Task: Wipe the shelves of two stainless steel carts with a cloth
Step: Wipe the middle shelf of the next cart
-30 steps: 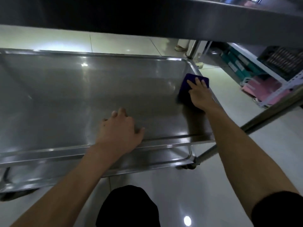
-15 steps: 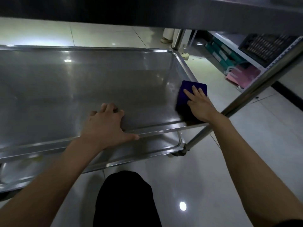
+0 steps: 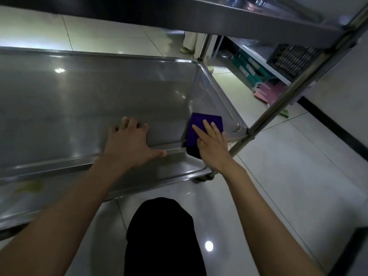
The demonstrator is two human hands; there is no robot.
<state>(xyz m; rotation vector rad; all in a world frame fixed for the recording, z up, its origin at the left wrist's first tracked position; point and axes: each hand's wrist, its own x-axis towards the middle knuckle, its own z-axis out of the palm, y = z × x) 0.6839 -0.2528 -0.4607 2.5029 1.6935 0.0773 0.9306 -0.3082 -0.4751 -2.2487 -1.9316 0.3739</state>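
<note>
A stainless steel cart's middle shelf point(image 3: 89, 100) fills the left and centre of the head view, with a raised rim. A folded purple cloth point(image 3: 201, 128) lies at the shelf's near right corner and hangs over the front rim. My right hand point(image 3: 213, 148) presses flat on the cloth, fingers stretched out. My left hand point(image 3: 129, 144) rests on the front rim, fingers spread on the shelf and thumb along the edge. The cart's lower shelf point(image 3: 175, 174) shows below the rim. The top shelf point(image 3: 219, 18) runs overhead.
The cart's right front post point(image 3: 282, 102) slants up to the top shelf. Behind it stands a white rack point(image 3: 258, 62) with green boxes, a pink basket point(image 3: 268, 94) and a dark crate. A yellowish smear point(image 3: 29, 187) lies on the lower shelf. A person's feet point(image 3: 188, 48) stand beyond the cart.
My right hand has dragged the purple cloth along the shelf's right side from the far part toward the near corner and over the front rim. My left hand stayed on the rim.
</note>
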